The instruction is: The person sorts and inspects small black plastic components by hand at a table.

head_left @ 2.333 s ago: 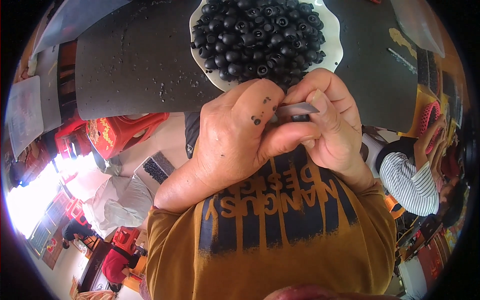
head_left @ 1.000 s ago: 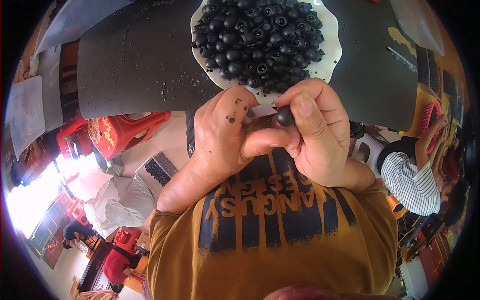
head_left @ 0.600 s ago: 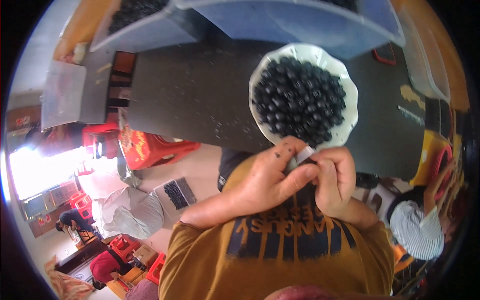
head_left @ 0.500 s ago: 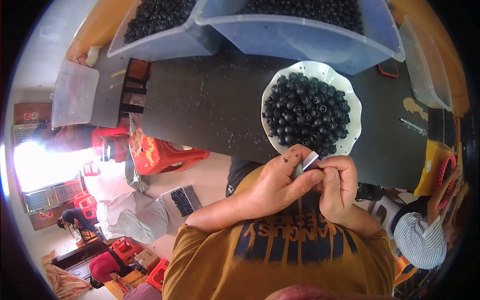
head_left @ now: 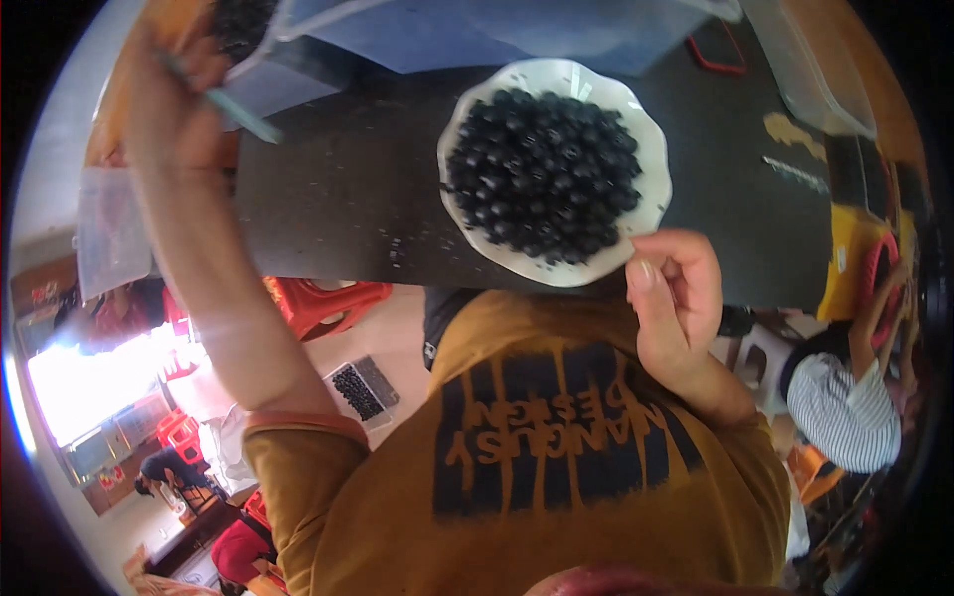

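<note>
My left hand (head_left: 184,104), smeared by motion, is stretched out at the far left, beside the bin (head_left: 298,84) of black pieces. A slim pale green tool (head_left: 238,114) is held in it, one end sticking out to the right. My right hand (head_left: 684,298) is at the near right rim of a white scalloped plate (head_left: 654,164). Its thumb and forefinger are brought together with the other fingers curled; anything pinched there is too small or hidden to make out. On the plate lies a heap of small round black pieces (head_left: 547,174), some showing a hole.
A large translucent bin (head_left: 457,40) stands beyond the plate. At right are a red-edged phone (head_left: 717,48), a clear tub (head_left: 810,74) and a yellow box (head_left: 847,260). Black bits are scattered on the dark table (head_left: 338,199). A co-worker in a striped top (head_left: 845,407) sits at right.
My left hand has left my right hand and swung far left with the tool. My right hand stays near the plate's rim. The view has shifted, so the plate appears further up and left.
</note>
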The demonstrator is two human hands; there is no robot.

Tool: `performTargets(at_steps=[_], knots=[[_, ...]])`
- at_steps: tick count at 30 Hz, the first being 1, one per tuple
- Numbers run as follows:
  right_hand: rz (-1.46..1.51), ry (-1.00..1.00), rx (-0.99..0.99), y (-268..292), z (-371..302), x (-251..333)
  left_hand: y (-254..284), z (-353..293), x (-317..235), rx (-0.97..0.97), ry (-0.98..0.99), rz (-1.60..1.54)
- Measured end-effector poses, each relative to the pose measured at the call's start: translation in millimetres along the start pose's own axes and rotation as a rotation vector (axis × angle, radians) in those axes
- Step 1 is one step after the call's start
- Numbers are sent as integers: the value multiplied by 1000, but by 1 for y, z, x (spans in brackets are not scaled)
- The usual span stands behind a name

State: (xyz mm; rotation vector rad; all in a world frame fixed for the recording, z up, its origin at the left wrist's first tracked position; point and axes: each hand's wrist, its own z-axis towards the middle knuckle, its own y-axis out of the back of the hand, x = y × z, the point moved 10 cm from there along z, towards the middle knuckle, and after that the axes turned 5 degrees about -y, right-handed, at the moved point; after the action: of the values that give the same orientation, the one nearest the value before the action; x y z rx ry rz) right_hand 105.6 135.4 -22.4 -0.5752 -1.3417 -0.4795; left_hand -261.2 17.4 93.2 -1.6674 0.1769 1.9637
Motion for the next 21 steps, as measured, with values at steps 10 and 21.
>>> performTargets(at_steps=[10, 21], knots=[[-587, 27, -140, 63, 30, -11, -2, -152, 107, -4, 233, 238], [-916, 239, 143, 18, 81, -2, 7, -206, 141, 0, 373, 51]])
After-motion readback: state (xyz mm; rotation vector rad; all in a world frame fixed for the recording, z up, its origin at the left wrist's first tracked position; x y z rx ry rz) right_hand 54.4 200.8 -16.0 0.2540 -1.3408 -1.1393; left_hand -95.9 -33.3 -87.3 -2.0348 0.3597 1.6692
